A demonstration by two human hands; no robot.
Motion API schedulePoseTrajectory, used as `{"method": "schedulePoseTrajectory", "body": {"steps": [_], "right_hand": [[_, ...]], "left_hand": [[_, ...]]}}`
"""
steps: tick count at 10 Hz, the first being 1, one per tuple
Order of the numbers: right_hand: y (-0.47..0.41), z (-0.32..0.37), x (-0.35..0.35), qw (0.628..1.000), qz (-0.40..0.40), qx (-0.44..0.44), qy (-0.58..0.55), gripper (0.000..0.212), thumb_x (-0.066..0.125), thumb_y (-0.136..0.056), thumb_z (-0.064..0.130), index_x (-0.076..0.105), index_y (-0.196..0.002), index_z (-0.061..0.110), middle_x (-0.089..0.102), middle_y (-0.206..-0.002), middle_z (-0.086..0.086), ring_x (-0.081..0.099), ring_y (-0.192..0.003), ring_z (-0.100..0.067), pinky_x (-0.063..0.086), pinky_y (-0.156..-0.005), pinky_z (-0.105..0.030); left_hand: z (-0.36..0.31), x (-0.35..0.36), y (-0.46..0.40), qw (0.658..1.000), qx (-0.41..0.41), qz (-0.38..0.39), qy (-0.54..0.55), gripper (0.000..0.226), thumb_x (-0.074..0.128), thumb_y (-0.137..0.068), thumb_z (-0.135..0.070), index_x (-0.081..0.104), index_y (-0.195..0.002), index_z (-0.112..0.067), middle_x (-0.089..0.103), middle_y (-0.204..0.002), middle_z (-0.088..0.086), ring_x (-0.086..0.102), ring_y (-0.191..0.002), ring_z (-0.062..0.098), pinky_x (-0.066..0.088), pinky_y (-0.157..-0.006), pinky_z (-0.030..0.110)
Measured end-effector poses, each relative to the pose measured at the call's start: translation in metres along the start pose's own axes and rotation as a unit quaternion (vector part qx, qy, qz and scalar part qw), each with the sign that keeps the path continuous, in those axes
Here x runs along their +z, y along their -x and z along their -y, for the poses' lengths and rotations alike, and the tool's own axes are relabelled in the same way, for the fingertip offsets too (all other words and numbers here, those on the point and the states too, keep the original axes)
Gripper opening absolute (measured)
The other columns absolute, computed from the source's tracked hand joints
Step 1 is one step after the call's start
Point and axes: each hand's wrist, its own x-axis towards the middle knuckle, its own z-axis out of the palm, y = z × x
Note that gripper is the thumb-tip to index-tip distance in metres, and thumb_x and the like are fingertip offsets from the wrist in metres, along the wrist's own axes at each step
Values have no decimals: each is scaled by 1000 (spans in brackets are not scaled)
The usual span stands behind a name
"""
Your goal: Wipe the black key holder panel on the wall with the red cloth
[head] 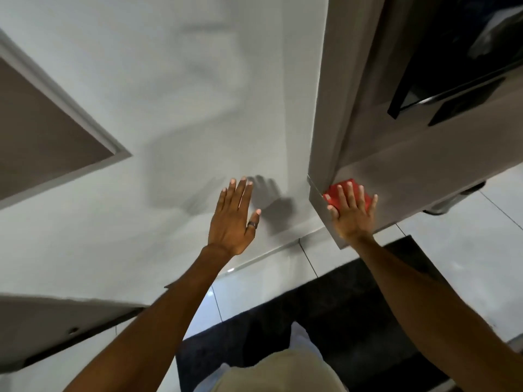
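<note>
My right hand (351, 215) lies flat with spread fingers on the folded red cloth (343, 189), pressing it against a grey panel (410, 176) low on the right, close to that panel's left corner edge. My left hand (234, 219), with a dark ring on one finger, is held flat and empty, fingers together, just in front of the white wall (169, 94), where it casts a shadow. A black glossy panel (464, 46) with a black handle-like bar shows at the upper right, well above the cloth. I cannot tell whether it is the key holder.
A grey framed door or panel (51, 131) sits at the left on the white wall. White glossy floor tiles (467, 250) and a black mat (339, 321) lie below. A white baseboard (283, 247) runs along the wall's foot.
</note>
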Motion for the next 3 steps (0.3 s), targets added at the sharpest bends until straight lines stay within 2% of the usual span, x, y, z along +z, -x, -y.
{"method": "schedulePoseTrajectory", "body": {"steps": [1, 2, 3], "right_hand": [[26, 43, -7, 993, -85, -12, -80, 72, 13, -104, 56, 13, -167, 21, 8, -176, -11, 5, -163, -37, 4, -130, -68], [37, 108, -36, 968, -197, -91, -129, 68, 23, -106, 53, 21, -166, 21, 16, -174, -12, 13, -161, -40, 13, -128, -71], [48, 190, -97, 924, -298, -165, -173, 66, 31, -108, 49, 14, -167, 24, 7, -176, -9, 4, -163, -37, 11, -129, -69]], "left_hand": [[10, -30, 5, 997, -19, -79, -21, 67, 31, -107, -44, 20, -162, -8, 14, -171, 11, 2, -159, 29, 11, -130, 49], [28, -71, 10, 987, -2, -154, -55, 67, 42, -106, -39, 23, -161, -7, 16, -170, 14, 5, -159, 32, 14, -129, 52], [50, -128, 16, 968, -14, -237, -85, 68, 48, -104, -37, 24, -161, -7, 17, -170, 15, 4, -159, 31, 9, -130, 49]]}}
